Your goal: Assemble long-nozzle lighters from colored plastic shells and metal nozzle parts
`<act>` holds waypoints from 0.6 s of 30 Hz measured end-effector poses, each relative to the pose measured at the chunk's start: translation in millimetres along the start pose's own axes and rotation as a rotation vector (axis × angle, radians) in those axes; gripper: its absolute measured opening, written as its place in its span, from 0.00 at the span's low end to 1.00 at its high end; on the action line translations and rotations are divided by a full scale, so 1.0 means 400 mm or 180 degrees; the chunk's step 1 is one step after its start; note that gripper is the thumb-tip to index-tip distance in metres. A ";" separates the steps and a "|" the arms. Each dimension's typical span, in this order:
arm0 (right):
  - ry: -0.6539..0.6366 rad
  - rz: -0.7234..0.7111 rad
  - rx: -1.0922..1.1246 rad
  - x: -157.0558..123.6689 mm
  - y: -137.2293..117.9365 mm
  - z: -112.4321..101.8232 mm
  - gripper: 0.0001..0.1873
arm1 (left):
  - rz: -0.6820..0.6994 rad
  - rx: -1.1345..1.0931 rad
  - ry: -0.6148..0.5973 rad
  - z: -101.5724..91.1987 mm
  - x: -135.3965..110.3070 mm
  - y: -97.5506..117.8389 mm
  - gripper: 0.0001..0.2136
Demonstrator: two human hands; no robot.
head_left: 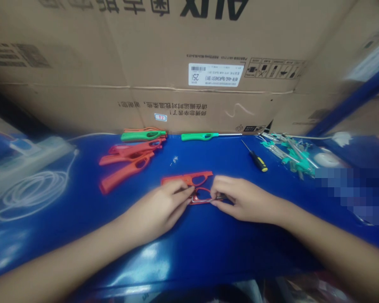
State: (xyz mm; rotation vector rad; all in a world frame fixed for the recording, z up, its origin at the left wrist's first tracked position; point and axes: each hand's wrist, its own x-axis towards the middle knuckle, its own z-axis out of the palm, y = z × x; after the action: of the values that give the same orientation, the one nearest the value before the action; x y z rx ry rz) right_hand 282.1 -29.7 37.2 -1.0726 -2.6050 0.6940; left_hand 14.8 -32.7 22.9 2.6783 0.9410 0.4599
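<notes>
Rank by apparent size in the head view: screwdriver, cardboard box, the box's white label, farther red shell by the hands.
1. Cardboard box
2. White label and farther red shell, unranked: similar length, shell partly covered by left hand
3. Screwdriver

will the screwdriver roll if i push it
The screwdriver may roll or pivot: its handle seems rounded and the table looks glossy. It is likely stiff, given the straight shaft. It is probably handle-heavy, as the handle is far thicker than the shaft.
</notes>
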 end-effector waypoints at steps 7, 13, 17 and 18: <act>-0.0076 0.0019 -0.0122 -0.006 -0.011 -0.008 0.05 | 0.0145 -0.0270 0.0379 0.004 0.005 -0.031 0.11; -0.0080 0.0078 -0.0125 -0.005 -0.021 -0.013 0.13 | 0.0215 -0.0330 0.0456 0.005 0.007 -0.035 0.09; -0.0046 0.0051 -0.0135 -0.004 -0.023 -0.010 0.11 | 0.0268 -0.0362 0.0565 0.006 0.009 -0.035 0.08; -0.0025 0.0037 -0.0144 -0.003 -0.023 -0.008 0.11 | 0.0285 -0.0371 0.0625 0.006 0.009 -0.035 0.08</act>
State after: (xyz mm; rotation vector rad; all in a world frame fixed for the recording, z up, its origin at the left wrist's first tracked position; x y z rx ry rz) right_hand 278.9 -35.1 44.6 -1.1009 -2.6349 0.6459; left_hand 10.6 -20.3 16.6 2.6126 0.8188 0.7846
